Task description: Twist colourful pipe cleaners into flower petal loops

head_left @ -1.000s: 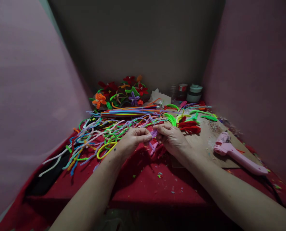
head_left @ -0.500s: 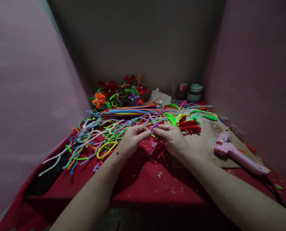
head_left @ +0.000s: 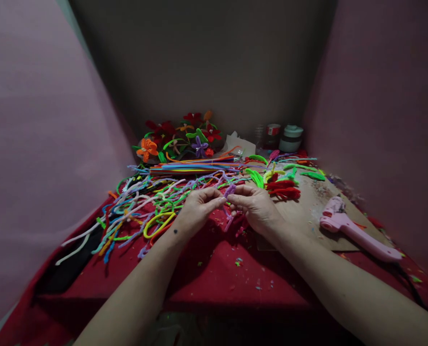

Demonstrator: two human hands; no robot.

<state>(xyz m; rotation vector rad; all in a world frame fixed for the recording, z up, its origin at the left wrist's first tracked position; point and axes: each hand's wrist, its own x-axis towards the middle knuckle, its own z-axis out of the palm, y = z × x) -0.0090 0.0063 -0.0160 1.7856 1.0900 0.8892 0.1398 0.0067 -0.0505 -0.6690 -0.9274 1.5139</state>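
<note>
A looped purple pipe cleaner is pinched between my two hands above the middle of the table. My left hand grips its left side with thumb and fingertips. From the right, my right hand pinches it the same way, and its lower fingers are curled under and partly hidden. Below the hands, more purple pipe cleaner shows; I cannot tell if it joins the held piece. Loose pipe cleaners in many colours lie tangled just left of my left hand.
A pink glue gun lies on a board at the right. Red pipe-cleaner pieces and green leaves rest beside my right hand. Behind are a pipe-cleaner bundle, fuzzy flowers and a lidded cup. Red cloth covers the table.
The fingers of my right hand have shifted slightly on the purple pipe cleaner, and its loop now stands a little more upright. Both hands stay in nearly the same place.
</note>
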